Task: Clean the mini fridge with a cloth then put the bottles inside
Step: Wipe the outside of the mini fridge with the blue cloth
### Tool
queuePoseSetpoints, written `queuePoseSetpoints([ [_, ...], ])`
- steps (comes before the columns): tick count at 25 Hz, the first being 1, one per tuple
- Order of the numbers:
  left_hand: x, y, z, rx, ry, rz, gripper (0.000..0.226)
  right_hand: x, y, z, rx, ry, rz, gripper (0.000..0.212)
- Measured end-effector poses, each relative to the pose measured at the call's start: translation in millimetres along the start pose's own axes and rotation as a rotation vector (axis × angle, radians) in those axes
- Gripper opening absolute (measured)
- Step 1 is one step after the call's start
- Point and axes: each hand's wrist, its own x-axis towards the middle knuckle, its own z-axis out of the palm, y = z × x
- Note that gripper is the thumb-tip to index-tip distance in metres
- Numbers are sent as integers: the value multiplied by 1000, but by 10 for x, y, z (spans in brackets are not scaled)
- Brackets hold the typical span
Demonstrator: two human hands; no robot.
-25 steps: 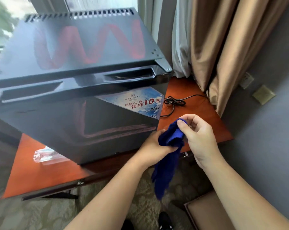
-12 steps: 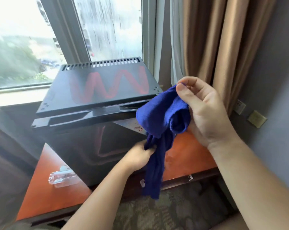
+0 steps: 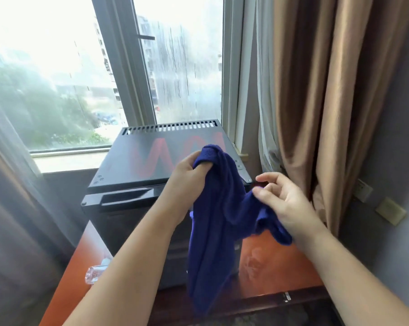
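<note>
There is one fridge, and it is black. One blue cloth hangs in front of the fridge. Two hands are in front of the fridge too: the left hand and the right hand. One bottle shows left of the fridge, partly hidden. One table is under the fridge. Two glass parts of the window are behind the fridge, the left pane and the right pane. One brown curtain hangs right of the fridge. Two small wall plates are further right of the fridge, a pale plate and a tan plate.
</note>
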Motion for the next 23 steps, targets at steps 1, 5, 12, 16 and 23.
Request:
queuePoseSetpoints([
  [1,8,111,-10,-21,-34,8,26,-21,6,51,-43,-71,14,34],
  [5,16,482,65,-161,-133,42,37,-114,-67,354,-202,-212,-41,70],
  [12,118,892,-32,-473,-156,100,31,-64,99,557,-579,235,-319,72],
  [16,257,896,-392,-490,-119,218,33,117,-10,490,-223,304,-211,18],
  [23,205,118,-821,340,-260,163,38,377,-676,708,695,246,236,23],
])
